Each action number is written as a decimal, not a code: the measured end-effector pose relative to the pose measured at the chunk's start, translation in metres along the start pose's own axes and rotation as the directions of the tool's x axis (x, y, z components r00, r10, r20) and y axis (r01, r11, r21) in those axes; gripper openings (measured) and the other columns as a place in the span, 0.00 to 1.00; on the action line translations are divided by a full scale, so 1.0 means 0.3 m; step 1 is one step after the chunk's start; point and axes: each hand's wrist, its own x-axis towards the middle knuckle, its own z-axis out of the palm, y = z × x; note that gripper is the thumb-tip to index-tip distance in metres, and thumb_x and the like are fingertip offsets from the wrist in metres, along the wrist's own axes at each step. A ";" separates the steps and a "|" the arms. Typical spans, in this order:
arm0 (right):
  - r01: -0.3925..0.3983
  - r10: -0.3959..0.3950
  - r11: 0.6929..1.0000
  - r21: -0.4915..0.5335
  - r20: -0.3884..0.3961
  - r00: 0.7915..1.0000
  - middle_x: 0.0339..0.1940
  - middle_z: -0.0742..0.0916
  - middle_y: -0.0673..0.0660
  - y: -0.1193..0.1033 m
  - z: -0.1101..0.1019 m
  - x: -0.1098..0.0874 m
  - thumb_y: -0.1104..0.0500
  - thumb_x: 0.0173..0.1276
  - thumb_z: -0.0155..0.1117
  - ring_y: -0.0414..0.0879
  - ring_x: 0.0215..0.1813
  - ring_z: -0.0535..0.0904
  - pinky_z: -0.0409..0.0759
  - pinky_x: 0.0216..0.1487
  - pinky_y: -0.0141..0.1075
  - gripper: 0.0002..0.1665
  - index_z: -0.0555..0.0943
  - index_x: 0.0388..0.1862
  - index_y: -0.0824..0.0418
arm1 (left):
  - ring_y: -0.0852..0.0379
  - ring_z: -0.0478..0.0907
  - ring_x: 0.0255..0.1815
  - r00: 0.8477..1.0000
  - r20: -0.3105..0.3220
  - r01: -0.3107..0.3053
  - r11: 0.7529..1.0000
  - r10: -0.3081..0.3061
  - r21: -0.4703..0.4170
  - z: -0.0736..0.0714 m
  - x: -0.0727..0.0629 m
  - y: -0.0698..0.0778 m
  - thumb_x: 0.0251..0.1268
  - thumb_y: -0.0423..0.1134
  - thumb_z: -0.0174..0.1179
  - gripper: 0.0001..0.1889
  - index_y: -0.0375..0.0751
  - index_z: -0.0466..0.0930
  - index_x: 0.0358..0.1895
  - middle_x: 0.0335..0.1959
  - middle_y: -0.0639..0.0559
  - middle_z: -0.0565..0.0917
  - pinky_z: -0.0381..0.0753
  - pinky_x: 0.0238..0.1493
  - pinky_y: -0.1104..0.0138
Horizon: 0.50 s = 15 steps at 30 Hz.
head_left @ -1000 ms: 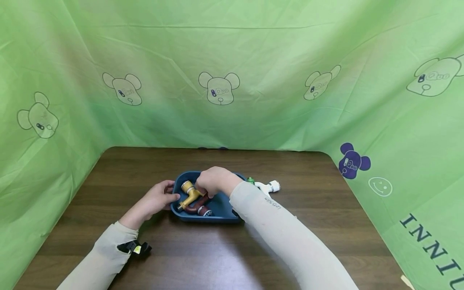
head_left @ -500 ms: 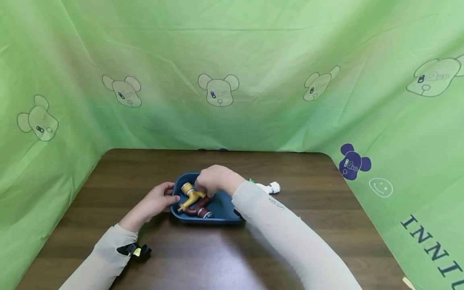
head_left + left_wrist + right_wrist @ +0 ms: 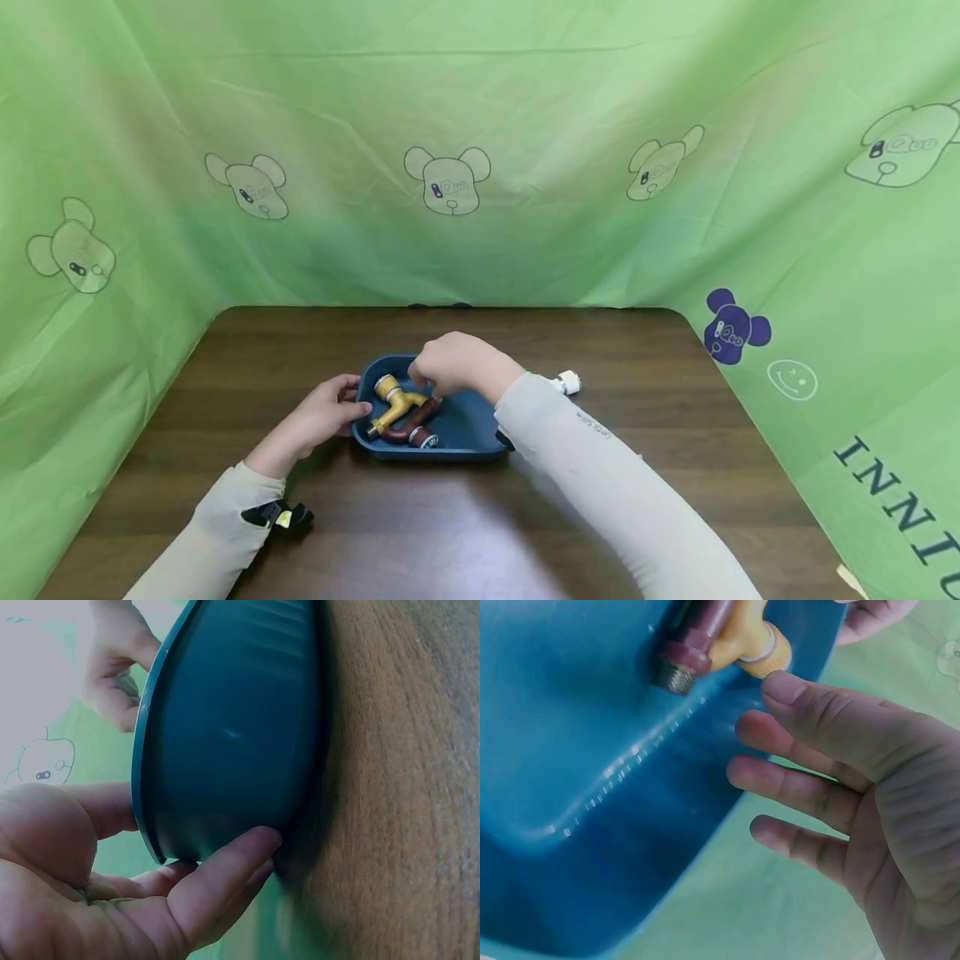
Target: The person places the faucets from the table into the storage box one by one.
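My left hand (image 3: 321,414) grips the left end of the blue plastic tray (image 3: 450,456), its thumb over the rim and its fingers against the outer wall (image 3: 232,735). Inside the tray's left half lie a yellow tap (image 3: 397,405) and a dark brown tap (image 3: 408,432), side by side and touching. My right hand (image 3: 465,365) hovers over the tray's far side, just above the taps. In the right wrist view its fingers (image 3: 802,791) are spread and hold nothing. The brown tap's threaded end (image 3: 676,677) shows there, apart from the hand.
The white end of another tap (image 3: 568,382) rests on the wooden table (image 3: 637,467) right of the tray, mostly hidden by my right forearm. A green printed cloth (image 3: 457,92) rises behind the table and along its sides.
My right hand has let go of the brown tap and lifted slightly up and to the right, its fingers spreading. The left hand keeps its hold on the tray.
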 end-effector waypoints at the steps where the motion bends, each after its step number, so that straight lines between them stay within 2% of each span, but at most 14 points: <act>1: 0.002 -0.003 1.000 -0.010 -0.017 1.000 0.37 0.87 0.44 0.002 -0.002 -0.007 0.53 0.68 0.74 0.41 0.36 0.79 0.82 0.41 0.37 0.07 0.87 0.44 0.48 | 0.43 0.82 0.55 1.000 -0.001 -0.001 1.000 0.001 0.001 -0.001 0.001 -0.002 0.76 0.35 0.58 0.31 0.27 0.58 0.75 0.66 0.29 0.73 0.89 0.48 0.54; 6: 0.004 -0.008 0.999 -0.046 -0.093 0.996 0.37 0.88 0.44 0.016 -0.029 -0.054 0.53 0.68 0.73 0.41 0.34 0.80 0.83 0.39 0.38 0.08 0.88 0.45 0.49 | 0.45 0.82 0.54 1.000 0.000 -0.009 1.000 0.009 0.005 -0.010 0.008 -0.007 0.76 0.34 0.58 0.31 0.27 0.58 0.75 0.65 0.29 0.73 0.89 0.47 0.53; 15: -0.042 0.029 0.997 -0.067 -0.178 0.984 0.39 0.90 0.42 0.026 -0.060 -0.153 0.49 0.65 0.76 0.41 0.40 0.85 0.82 0.46 0.42 0.12 0.88 0.46 0.47 | 0.45 0.82 0.55 1.000 -0.002 -0.019 1.000 0.019 0.013 0.000 0.005 0.003 0.76 0.35 0.58 0.31 0.27 0.58 0.75 0.66 0.28 0.73 0.89 0.48 0.54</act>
